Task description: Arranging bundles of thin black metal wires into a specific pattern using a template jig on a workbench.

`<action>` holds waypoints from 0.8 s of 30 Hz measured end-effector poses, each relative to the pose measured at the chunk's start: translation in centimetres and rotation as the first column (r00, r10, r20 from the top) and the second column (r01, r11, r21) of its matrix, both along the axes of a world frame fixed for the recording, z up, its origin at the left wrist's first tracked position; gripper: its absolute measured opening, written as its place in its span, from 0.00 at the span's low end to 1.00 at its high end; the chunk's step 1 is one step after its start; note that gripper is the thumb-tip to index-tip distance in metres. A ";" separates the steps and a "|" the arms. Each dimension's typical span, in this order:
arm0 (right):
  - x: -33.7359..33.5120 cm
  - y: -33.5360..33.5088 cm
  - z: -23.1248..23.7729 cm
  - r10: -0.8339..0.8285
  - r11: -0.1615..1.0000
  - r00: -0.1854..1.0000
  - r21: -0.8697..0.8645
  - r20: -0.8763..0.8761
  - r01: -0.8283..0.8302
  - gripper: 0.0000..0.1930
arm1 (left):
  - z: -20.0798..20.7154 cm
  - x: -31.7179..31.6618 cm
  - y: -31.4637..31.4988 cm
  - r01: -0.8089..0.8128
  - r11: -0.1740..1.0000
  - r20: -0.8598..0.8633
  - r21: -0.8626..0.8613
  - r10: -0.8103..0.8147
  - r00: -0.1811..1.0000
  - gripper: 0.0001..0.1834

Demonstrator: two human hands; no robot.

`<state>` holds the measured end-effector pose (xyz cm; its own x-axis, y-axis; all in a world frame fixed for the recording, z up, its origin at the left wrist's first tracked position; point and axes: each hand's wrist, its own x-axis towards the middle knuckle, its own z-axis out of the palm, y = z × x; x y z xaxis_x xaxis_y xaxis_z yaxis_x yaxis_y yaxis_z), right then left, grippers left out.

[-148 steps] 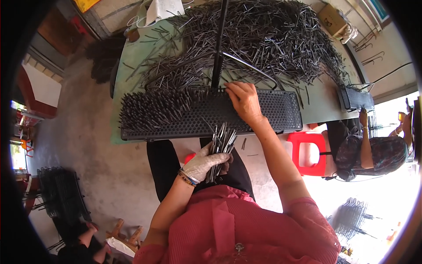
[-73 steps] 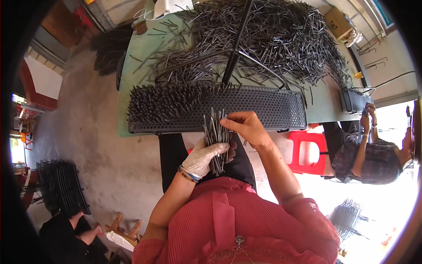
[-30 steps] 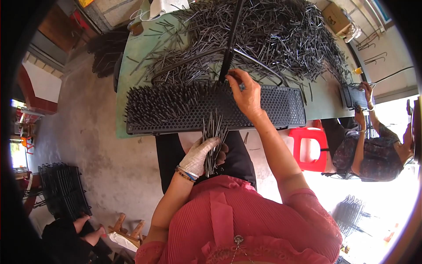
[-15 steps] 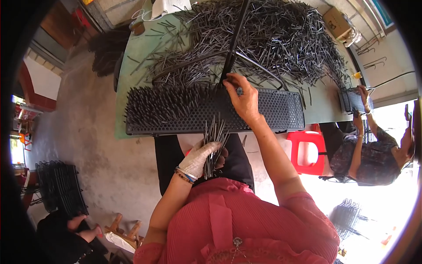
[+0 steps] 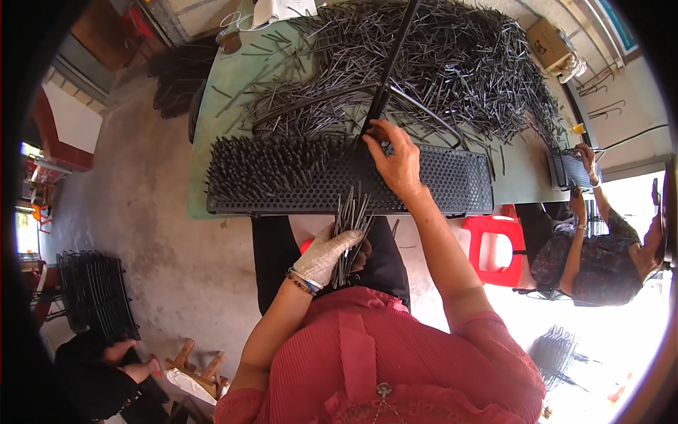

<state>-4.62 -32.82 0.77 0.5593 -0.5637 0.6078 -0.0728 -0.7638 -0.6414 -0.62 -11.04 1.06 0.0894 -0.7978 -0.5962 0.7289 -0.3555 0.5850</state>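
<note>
A green table point(image 5: 233, 78) stands on a grey concrete floor point(image 5: 162, 247), with a big heap of thin dark rods point(image 5: 459, 63) on it. A brown cardboard box point(image 5: 547, 44) sits at the far right corner, and some white paper point(image 5: 279, 8) lies at the far edge. A red stool point(image 5: 498, 247) stands beside another person point(image 5: 600, 254).

The left hand point(image 5: 328, 254), in a pale glove, is closed around a bunch of rods point(image 5: 349, 230) over the lap. The bare right hand point(image 5: 395, 159) rests on the black holed tray point(image 5: 438, 184), fingertips pinched together at one rod. The tray's left part is full of standing rods.
</note>
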 end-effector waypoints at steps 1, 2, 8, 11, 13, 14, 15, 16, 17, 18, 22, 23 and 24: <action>0.0 0.0 0.0 0.000 1.000 1.000 0.000 -0.002 0.000 0.17 | 0.0 0.0 0.0 0.000 1.000 -0.002 0.000 0.000 1.000 0.15; 0.1 0.1 0.0 -0.004 1.000 1.000 0.005 0.008 0.004 0.17 | 0.1 0.1 0.0 0.001 1.000 0.015 -0.005 -0.001 1.000 0.15; -0.2 0.1 -0.2 -0.004 0.999 1.000 0.046 0.017 0.003 0.19 | 0.5 0.0 -0.1 0.016 1.000 0.063 -0.015 -0.016 0.998 0.14; -0.1 -0.1 -0.2 -0.020 0.997 0.999 0.072 0.036 0.017 0.20 | 0.3 0.1 0.0 0.031 0.999 0.015 -0.010 -0.031 0.999 0.14; -0.4 -0.4 -0.3 -0.036 0.999 0.999 0.034 0.032 0.035 0.21 | 0.5 0.0 -0.2 0.021 1.000 -0.019 0.007 -0.021 1.000 0.13; -0.6 -0.5 -0.3 -0.054 0.998 0.999 -0.010 0.006 0.054 0.21 | 0.8 0.0 -0.3 0.012 1.000 -0.021 0.016 -0.011 1.000 0.13; -0.6 -0.5 -0.3 -0.070 0.996 0.997 -0.052 -0.019 0.069 0.22 | 1.0 0.0 -0.4 0.000 1.000 -0.023 0.028 0.001 1.000 0.13; -0.6 -0.5 -0.3 -0.070 0.996 0.997 -0.052 -0.017 0.069 0.22 | 0.9 0.0 -0.3 -0.001 1.000 -0.022 0.028 0.002 1.000 0.13; -0.7 -0.5 -0.3 -0.078 0.994 0.997 -0.084 -0.012 0.077 0.21 | 0.7 -0.1 -0.2 0.004 1.000 -0.011 -0.009 -0.004 1.000 0.13; -0.7 -0.5 -0.3 -0.088 0.989 0.996 -0.116 -0.006 0.087 0.21 | 0.5 -0.1 -0.1 0.010 0.999 -0.002 -0.046 -0.010 1.000 0.13; -0.9 -0.5 -0.4 -0.130 0.985 0.992 -0.113 -0.005 0.128 0.19 | 0.0 -0.1 -0.3 -0.017 1.000 0.039 -0.016 0.018 0.999 0.12; -1.0 -0.6 -0.4 -0.124 0.983 0.992 -0.137 -0.018 0.121 0.18 | -0.2 -0.1 -0.2 0.006 0.999 0.052 -0.036 -0.004 0.999 0.12; -1.0 -0.7 -0.4 -0.120 0.981 0.992 -0.160 -0.031 0.114 0.16 | -0.3 0.0 -0.2 0.030 0.998 0.065 -0.056 -0.026 0.998 0.11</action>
